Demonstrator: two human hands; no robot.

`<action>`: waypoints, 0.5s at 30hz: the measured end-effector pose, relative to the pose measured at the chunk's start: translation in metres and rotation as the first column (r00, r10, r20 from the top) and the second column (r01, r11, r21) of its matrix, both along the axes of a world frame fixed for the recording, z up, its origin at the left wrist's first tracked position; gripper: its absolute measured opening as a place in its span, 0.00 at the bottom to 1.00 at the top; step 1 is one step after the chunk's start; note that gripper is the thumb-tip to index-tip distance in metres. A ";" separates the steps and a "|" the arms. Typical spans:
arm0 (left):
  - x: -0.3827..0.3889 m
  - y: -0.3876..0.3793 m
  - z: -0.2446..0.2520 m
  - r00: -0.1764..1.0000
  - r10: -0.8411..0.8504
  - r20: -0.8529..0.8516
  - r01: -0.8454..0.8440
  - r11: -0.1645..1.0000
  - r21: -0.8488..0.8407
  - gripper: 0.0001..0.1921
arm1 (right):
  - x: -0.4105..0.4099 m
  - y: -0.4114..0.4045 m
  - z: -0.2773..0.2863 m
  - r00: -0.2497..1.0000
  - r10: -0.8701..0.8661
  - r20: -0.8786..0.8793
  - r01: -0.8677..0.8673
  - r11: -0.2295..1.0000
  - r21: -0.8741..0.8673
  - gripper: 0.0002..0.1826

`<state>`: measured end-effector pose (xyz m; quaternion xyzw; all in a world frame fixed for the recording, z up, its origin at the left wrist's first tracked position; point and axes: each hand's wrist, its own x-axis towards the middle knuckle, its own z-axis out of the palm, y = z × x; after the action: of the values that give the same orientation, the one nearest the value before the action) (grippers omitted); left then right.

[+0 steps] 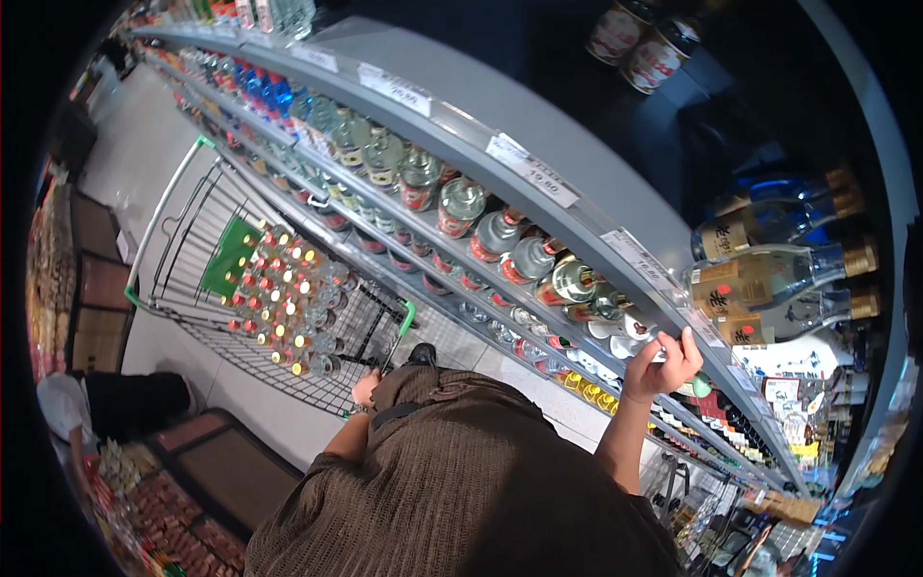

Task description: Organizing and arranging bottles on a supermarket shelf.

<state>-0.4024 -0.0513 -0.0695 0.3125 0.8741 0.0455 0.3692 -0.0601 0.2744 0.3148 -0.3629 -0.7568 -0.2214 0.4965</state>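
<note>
My left hand (365,387) is closed at the near corner of a wire shopping cart (285,357) with green corner pieces. Many clear glass bottles (288,288) with yellow, white and red caps stand in the cart. At the front edge of the store shelf (634,270), my right hand (667,364) is raised with its fingers partly curled and apart; I see nothing held in it. White ceramic-looking bottles (627,335) are close to its left. Clear bottles with tan labels and gold caps (779,285) stand on the shelf above it.
Rows of clear liquor bottles (461,205) fill the lower shelf, with price tags (533,169) along the edge above. A person in dark trousers (137,397) bends over the display of packaged goods (173,519) at left. Another cart (696,498) is at lower right.
</note>
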 end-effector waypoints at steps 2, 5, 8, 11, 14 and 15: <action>-0.010 -0.003 -0.011 1.000 0.003 -0.020 -0.004 1.000 -0.023 0.21 | -0.002 0.001 -0.004 1.000 0.004 -0.023 -0.004 1.000 -0.005 0.11; -0.026 0.002 -0.021 1.000 0.017 0.018 -0.015 0.993 -0.119 0.20 | -0.008 0.000 -0.003 0.999 -0.039 -0.033 0.040 0.999 0.003 0.12; -0.035 0.010 -0.022 1.000 0.014 -0.009 -0.015 0.993 -0.117 0.20 | -0.010 0.001 0.002 0.993 -0.105 -0.056 0.107 0.994 0.031 0.09; -0.052 0.014 -0.036 0.997 0.027 -0.072 -0.043 0.974 -0.223 0.20 | -0.015 0.003 0.004 0.987 -0.142 -0.076 0.146 0.988 0.048 0.09; -0.067 0.021 -0.027 0.999 -0.045 -0.026 0.042 0.993 -0.108 0.21 | -0.012 0.007 -0.001 0.982 -0.150 -0.114 0.158 0.985 0.066 0.09; -0.075 0.018 -0.023 0.996 -0.083 -0.018 0.082 0.996 -0.039 0.20 | -0.012 0.008 -0.002 0.982 -0.153 -0.115 0.161 0.985 0.066 0.09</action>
<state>-0.4779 -0.0337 -0.0929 0.3419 0.8646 0.0106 0.3680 -0.0720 0.2822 0.3127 -0.4140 -0.6887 -0.2681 0.5314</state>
